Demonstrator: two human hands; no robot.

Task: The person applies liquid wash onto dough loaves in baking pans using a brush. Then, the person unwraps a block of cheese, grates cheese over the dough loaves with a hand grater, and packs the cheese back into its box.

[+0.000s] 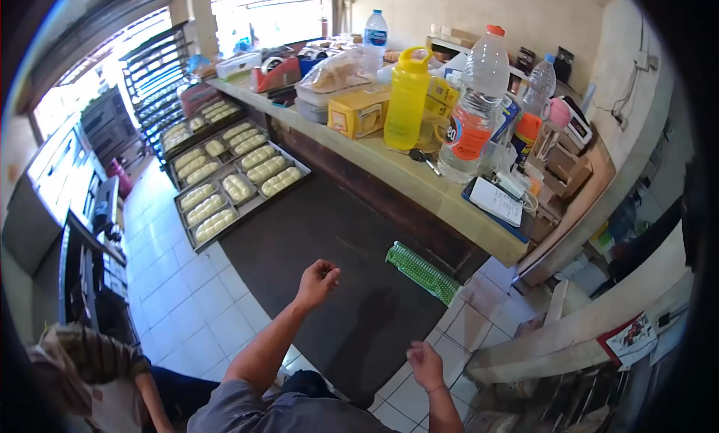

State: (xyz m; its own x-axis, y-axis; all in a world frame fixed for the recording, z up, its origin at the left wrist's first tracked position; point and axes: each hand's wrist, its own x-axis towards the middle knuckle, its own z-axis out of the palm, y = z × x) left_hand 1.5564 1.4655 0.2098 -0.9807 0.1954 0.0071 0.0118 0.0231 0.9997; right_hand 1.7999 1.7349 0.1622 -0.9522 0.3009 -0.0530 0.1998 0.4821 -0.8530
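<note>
My left hand (320, 283) hovers over a dark brown flat surface (329, 231), fingers curled in with nothing visible in them. Lower and to the right, my right hand (426, 365) hangs by the surface's near right edge, its fingers also loosely closed and no object showing. A green patterned folded cloth or packet (422, 273) lies at the right side of the surface, nearest to my right hand. Metal trays (260, 199) of pale, segmented dough loaves (282, 180) stand at the far end, apart from both hands.
A long counter (464, 213) on the right carries a yellow bottle (407, 103), a large clear bottle (466, 129), a yellow box (359, 112) and a notepad (496, 201). A tray rack (155, 77) stands far left. Another person (97, 358) is at lower left, above white floor tiles (176, 291).
</note>
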